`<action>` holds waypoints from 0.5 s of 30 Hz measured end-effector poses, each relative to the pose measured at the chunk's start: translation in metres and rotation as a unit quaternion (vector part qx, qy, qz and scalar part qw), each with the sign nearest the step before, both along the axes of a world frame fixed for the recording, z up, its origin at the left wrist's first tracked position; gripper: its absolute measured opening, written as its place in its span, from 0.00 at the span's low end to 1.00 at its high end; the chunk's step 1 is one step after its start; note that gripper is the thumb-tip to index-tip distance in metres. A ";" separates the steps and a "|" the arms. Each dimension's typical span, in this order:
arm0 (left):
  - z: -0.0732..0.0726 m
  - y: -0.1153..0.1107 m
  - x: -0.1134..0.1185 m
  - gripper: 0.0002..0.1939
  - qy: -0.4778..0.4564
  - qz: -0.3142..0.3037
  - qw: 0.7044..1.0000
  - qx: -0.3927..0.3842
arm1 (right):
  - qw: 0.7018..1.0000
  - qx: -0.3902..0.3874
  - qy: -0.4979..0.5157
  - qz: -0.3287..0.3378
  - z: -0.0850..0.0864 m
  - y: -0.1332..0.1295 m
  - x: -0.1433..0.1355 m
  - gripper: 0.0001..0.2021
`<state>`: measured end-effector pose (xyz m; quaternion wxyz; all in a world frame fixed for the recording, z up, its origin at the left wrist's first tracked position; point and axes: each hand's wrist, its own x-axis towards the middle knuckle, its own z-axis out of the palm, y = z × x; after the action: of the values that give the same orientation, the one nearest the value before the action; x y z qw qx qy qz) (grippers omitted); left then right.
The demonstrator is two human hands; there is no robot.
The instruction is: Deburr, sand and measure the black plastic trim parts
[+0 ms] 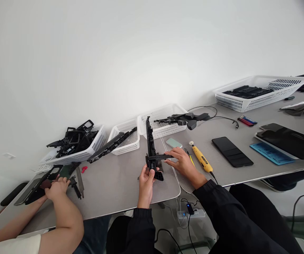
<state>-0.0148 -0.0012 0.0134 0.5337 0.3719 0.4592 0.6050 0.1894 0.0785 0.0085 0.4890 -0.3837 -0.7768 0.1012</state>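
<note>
Grey counter (117, 190) runs across, white wall behind. Large white basket (243, 104) at right rear, dark pieces inside. White basket (96, 145) at left, heaped with black frames. Two smaller baskets (132, 148) between, black parts (115, 143) reaching over their rims. Long black part (150, 137) held up above the counter near its front edge, top end in front of the smaller baskets. Left hand (146, 181): fingers wrapped round its lower end. Black phone (231, 151) flat at right; yellow rotary tool (202, 158) just left of it. Dark bar (164, 157), perhaps a caliper, detail poor, crosses the part; right hand (182, 162) pinches its outer end, thumb against fingers. Red bits (84, 169), far left.
</note>
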 end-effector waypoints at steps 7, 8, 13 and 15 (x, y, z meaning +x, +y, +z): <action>0.000 0.000 0.000 0.37 0.001 0.000 1.000 -0.005 | 1.000 0.002 -0.001 -0.003 0.000 0.000 0.000 0.11; 0.000 0.000 0.000 0.37 0.002 0.001 1.000 -0.006 | 1.000 0.003 0.000 -0.003 0.000 0.000 0.000 0.11; 0.003 -0.001 0.000 0.36 0.003 -0.002 1.000 -0.004 | 1.000 0.001 0.002 -0.003 -0.001 0.000 0.000 0.11; 0.003 -0.001 0.000 0.36 0.002 -0.002 1.000 -0.004 | 1.000 -0.002 0.003 -0.003 0.000 0.000 0.000 0.11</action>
<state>-0.0149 -0.0022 0.0162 0.5351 0.3718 0.4621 0.6016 0.1892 0.0784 0.0080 0.4907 -0.3870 -0.7740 0.1018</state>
